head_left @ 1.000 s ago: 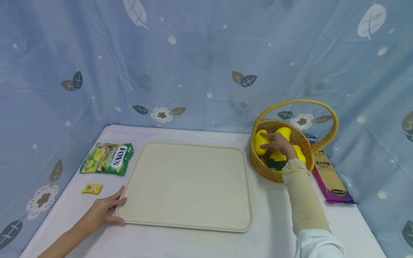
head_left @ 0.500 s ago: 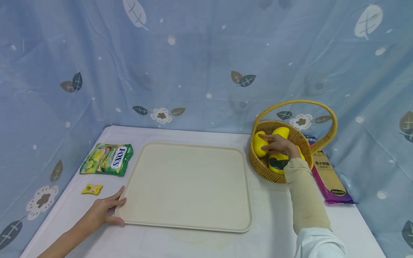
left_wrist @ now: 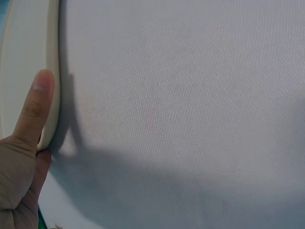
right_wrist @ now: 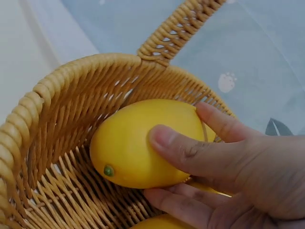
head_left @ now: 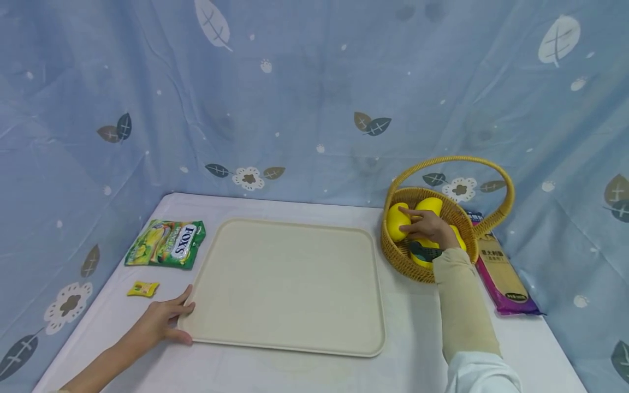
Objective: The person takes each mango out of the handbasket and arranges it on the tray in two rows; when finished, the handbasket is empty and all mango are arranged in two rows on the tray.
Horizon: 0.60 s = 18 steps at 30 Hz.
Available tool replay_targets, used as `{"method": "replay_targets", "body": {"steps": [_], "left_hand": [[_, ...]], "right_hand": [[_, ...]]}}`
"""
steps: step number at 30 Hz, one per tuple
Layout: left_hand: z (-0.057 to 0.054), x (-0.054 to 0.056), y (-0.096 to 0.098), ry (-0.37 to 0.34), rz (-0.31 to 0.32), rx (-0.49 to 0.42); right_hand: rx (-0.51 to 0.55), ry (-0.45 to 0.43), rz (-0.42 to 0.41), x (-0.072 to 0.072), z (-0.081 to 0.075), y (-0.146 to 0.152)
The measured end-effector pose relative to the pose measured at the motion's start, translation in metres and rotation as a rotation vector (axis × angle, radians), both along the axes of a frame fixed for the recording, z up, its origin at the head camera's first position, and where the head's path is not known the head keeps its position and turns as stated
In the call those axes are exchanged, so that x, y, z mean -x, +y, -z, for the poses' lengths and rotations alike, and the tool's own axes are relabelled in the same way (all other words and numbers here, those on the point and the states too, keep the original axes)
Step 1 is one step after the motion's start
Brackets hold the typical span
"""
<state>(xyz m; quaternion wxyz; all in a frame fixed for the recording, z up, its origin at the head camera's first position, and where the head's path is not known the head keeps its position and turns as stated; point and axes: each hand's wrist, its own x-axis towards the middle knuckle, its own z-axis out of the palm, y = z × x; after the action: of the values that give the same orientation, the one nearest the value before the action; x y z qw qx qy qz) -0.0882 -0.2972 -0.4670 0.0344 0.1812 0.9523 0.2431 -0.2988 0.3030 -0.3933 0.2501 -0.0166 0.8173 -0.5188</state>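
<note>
A yellow mango (right_wrist: 138, 143) with a small green stem dot lies in the left part of a wicker basket (head_left: 393, 256). My right hand (head_left: 429, 226) reaches in and holds that mango, thumb (right_wrist: 183, 148) on top and other fingers around its side. More mangoes, such as the one at the back (head_left: 429, 206), sit about the hand, partly hidden. Far to the left, my left hand (head_left: 159, 322) grips the near left corner of a beige tray (head_left: 290, 289). In the left wrist view its thumb (left_wrist: 35, 107) lies on the tray's rim.
A green Fox's candy bag (head_left: 167, 244) and a small yellow wrapped candy (head_left: 143, 289) lie left of the tray. A purple and tan packet (head_left: 501, 267) lies right of the basket, partly behind it. A patterned blue curtain (head_left: 304, 98) encloses the white table (head_left: 275, 376).
The right hand has shifted slightly inside the basket, staying at the left mango. The left hand keeps its place on the tray corner. The head view has tilted slightly.
</note>
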Motion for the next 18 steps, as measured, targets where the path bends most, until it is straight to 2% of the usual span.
{"method": "replay_targets", "body": {"steps": [3, 9, 18], "left_hand": [[-0.002, 0.001, 0.001, -0.035, -0.010, 0.007], [-0.004, 0.002, 0.002, -0.042, -0.011, 0.018], [-0.008, 0.005, 0.006, -0.075, -0.022, 0.039]], "right_hand": [[0.077, -0.019, 0.018, -0.002, 0.004, 0.006], [0.191, -0.076, 0.042, -0.005, 0.003, 0.014], [0.277, -0.109, 0.078, -0.010, 0.002, 0.025]]}}
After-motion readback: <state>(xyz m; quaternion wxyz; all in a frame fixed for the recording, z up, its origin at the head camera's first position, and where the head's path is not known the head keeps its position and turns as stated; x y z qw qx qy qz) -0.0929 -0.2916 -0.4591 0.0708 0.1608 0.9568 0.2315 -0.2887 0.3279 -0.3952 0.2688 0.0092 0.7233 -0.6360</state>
